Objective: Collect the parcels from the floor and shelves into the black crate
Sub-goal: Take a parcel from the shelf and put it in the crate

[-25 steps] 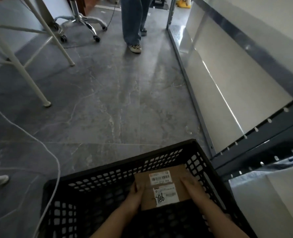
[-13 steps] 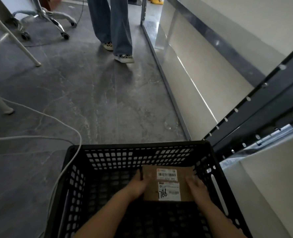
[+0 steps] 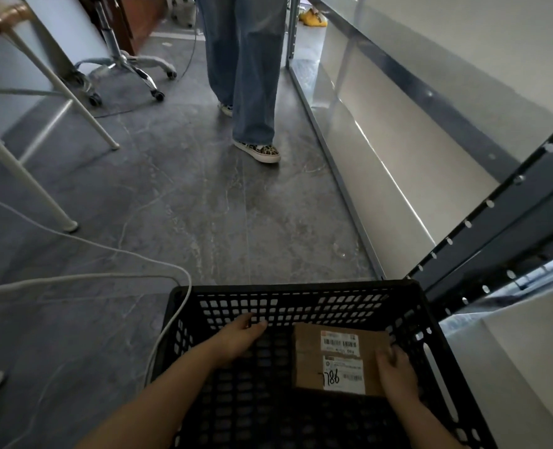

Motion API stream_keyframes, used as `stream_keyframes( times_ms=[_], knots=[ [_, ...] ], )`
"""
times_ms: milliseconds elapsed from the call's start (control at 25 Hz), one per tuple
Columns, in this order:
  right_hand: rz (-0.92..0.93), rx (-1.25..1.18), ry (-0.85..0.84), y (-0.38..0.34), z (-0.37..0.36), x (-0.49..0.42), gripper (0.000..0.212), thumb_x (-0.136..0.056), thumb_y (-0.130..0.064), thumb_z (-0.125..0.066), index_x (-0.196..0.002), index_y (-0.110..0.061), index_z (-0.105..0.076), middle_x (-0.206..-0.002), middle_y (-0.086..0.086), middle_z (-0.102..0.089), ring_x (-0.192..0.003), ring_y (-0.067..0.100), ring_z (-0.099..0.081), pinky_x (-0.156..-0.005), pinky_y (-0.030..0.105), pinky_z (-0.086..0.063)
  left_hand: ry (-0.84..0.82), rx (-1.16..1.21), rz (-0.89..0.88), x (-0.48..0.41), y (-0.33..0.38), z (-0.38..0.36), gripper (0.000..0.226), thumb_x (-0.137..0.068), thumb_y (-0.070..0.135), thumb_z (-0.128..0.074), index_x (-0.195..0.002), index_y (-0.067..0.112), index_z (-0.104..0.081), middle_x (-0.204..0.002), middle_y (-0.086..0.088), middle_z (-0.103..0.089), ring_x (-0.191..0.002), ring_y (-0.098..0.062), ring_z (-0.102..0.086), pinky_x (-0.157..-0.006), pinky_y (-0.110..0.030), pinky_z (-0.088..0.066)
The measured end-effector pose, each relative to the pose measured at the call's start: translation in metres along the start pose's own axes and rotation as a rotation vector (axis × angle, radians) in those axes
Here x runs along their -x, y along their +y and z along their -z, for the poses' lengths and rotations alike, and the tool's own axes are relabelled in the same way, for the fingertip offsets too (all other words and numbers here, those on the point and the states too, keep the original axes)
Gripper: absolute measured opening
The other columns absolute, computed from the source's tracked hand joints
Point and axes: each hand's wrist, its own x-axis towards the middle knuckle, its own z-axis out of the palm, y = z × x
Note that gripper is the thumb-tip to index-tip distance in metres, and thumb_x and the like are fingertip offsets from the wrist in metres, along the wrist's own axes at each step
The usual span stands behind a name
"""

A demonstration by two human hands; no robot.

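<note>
A black perforated crate [image 3: 294,288] stands on the grey floor right below me. Inside it, toward the right wall, lies a brown cardboard parcel [image 3: 307,358] with white barcode labels and a handwritten number. My right hand [image 3: 396,374] holds the parcel's right edge, fingers curled against it. My left hand [image 3: 239,338] is inside the crate to the parcel's left, apart from it, fingers loosely extended toward the far wall and holding nothing.
A metal shelving unit [image 3: 482,228] with pale boards runs along the right. Another person's legs in jeans [image 3: 246,72] stand ahead. White table legs [image 3: 25,179], an office chair base [image 3: 129,66] and white cables [image 3: 106,277] occupy the left floor.
My left hand has let go of the parcel and moved left inside the crate. The parcel now lies by the crate's right wall. The other person has stepped closer.
</note>
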Motion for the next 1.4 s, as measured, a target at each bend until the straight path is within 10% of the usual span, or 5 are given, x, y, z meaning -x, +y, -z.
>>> stream_keyframes(
  times_ms=[560, 840, 1160, 1400],
  knots=[
    [0.179, -0.018, -0.063, -0.051, 0.023, 0.049, 0.033, -0.098, -0.020, -0.039, -0.129, -0.013, -0.048, -0.114, 0.008, -0.060, -0.094, 0.019, -0.058, -0.082, 0.031, -0.047, 0.403, 0.390, 0.058, 0.063, 0.009, 0.081, 0.024, -0.096, 0.020, -0.047, -0.113, 0.005, -0.055, -0.122, -0.013, -0.057, -0.113, -0.028, -0.054, -0.092, -0.037, -0.039],
    [0.116, 0.157, -0.173, -0.116, 0.106, 0.159, 0.035, -0.098, -0.023, -0.042, -0.130, -0.011, -0.050, -0.127, 0.010, -0.056, -0.112, 0.020, -0.052, -0.092, 0.027, -0.039, 0.751, 0.364, 0.184, 0.198, 0.069, 0.151, 0.049, -0.091, 0.017, -0.057, -0.133, -0.003, -0.042, -0.135, -0.026, -0.048, -0.121, -0.040, -0.047, -0.092, -0.038, -0.038],
    [0.063, 0.178, -0.218, -0.325, 0.300, 0.317, 0.029, -0.099, -0.025, -0.034, -0.119, -0.015, -0.053, -0.128, 0.014, -0.054, -0.108, 0.023, -0.050, -0.088, 0.027, -0.034, 0.753, 0.476, 0.228, 0.408, 0.250, 0.194, 0.047, -0.093, 0.021, -0.053, -0.131, -0.006, -0.044, -0.130, -0.026, -0.050, -0.118, -0.040, -0.049, -0.095, -0.043, -0.039],
    [0.303, 0.102, -0.046, -0.498, 0.438, 0.394, 0.028, -0.100, -0.019, -0.035, -0.114, -0.006, -0.056, -0.118, 0.017, -0.055, -0.117, 0.031, -0.049, -0.086, 0.028, -0.032, 0.417, 0.375, 0.017, 0.507, 0.415, 0.211, 0.051, -0.093, 0.032, -0.052, -0.133, 0.001, -0.046, -0.137, -0.020, -0.047, -0.122, -0.034, -0.047, -0.104, -0.044, -0.037]
  ],
)
